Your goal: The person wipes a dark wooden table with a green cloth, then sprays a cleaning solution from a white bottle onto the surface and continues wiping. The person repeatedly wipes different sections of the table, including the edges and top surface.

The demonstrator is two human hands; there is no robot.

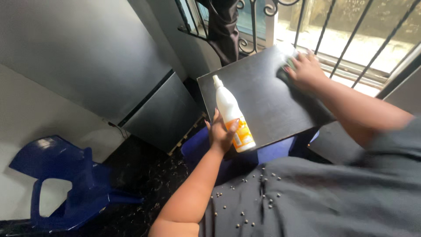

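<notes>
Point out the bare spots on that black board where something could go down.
The black board is bare in its middle, between the spray bottle in the left hand and the right hand. The far corner under the cloth is crowded.

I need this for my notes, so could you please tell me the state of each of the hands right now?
Left hand: closed around a white spray bottle.
Right hand: pressed flat on a cloth on the dark board.

A tall grey metal refrigerator [109, 66] stands against the pale wall [26, 114]. A blue plastic chair [66, 184] lies on the dark speckled floor [144, 175]. Daylight enters the black-barred window [346, 35].
</notes>
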